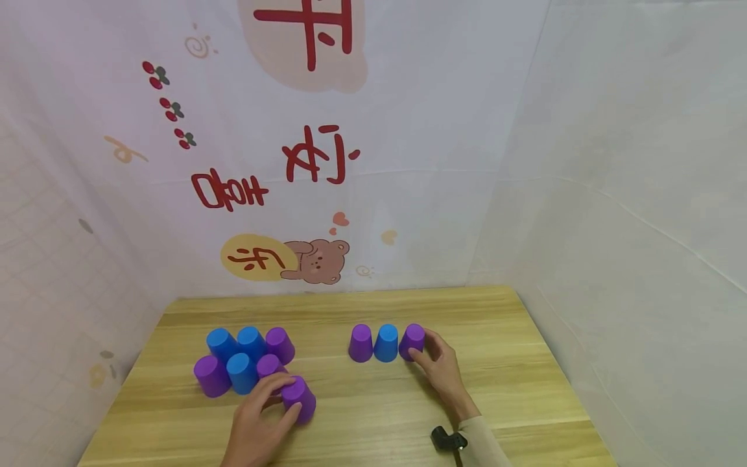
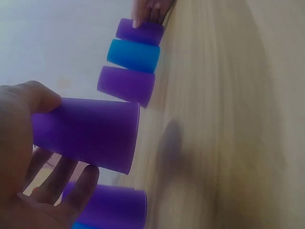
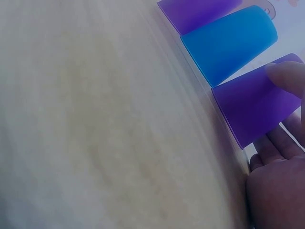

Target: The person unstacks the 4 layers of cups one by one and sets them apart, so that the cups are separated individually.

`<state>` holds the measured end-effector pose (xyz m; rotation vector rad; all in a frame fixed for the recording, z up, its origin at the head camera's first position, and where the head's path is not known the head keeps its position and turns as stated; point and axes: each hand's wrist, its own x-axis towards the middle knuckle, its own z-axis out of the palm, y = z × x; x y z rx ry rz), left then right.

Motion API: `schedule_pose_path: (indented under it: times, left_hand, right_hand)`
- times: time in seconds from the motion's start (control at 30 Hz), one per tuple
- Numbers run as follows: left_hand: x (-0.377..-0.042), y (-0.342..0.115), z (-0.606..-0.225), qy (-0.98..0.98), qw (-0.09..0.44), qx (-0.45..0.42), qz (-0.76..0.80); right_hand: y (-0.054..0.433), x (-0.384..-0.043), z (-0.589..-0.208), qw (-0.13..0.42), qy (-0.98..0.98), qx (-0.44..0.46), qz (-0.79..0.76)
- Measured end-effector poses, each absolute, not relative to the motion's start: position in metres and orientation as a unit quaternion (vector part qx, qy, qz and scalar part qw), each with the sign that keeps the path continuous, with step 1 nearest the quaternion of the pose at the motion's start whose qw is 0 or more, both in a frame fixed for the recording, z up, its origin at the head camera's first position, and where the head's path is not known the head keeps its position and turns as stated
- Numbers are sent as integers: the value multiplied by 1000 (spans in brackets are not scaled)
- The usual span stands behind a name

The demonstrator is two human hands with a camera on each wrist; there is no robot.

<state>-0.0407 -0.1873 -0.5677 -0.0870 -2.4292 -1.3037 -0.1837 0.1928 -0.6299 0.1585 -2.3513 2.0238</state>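
My left hand (image 1: pixel 257 418) grips an upside-down purple cup (image 1: pixel 299 399) between thumb and fingers. In the left wrist view this cup (image 2: pixel 90 131) hangs over the wooden table, with a shadow beyond its rim. To the right, a row of upside-down cups runs purple (image 1: pixel 360 344), blue (image 1: pixel 386 344), purple (image 1: pixel 412 338). Thumb and fingers of my right hand (image 1: pixel 441 370) hold the row's right-end purple cup, whose rim (image 3: pixel 228 119) is down at the tabletop beside the blue one.
Left of the left hand stand several more upturned cups in two rows: blue (image 1: pixel 222 344), blue (image 1: pixel 251 342) and purple (image 1: pixel 280 346) behind; purple (image 1: pixel 212 376), blue (image 1: pixel 242 374) and purple (image 1: pixel 270 364) in front. White printed cloth (image 1: pixel 420 214) surrounds the wooden table (image 1: pixel 362 415).
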Motion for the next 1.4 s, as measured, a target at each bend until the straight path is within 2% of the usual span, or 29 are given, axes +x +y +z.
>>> schedule_pose_path:
  times: [0.63, 0.93, 1.4]
  left_hand:
    - [-25, -218, -582, -839, 259, 38, -476]
    - [-25, -224, -583, -849, 226, 100, -467]
    - [-27, -225, -585, -852, 223, 101, -463]
  right_hand:
    - [193, -184, -632, 23, -760, 49, 647]
    - [194, -184, -632, 25, -760, 54, 647]
    - [194, -185, -631, 12, -754, 43, 655]
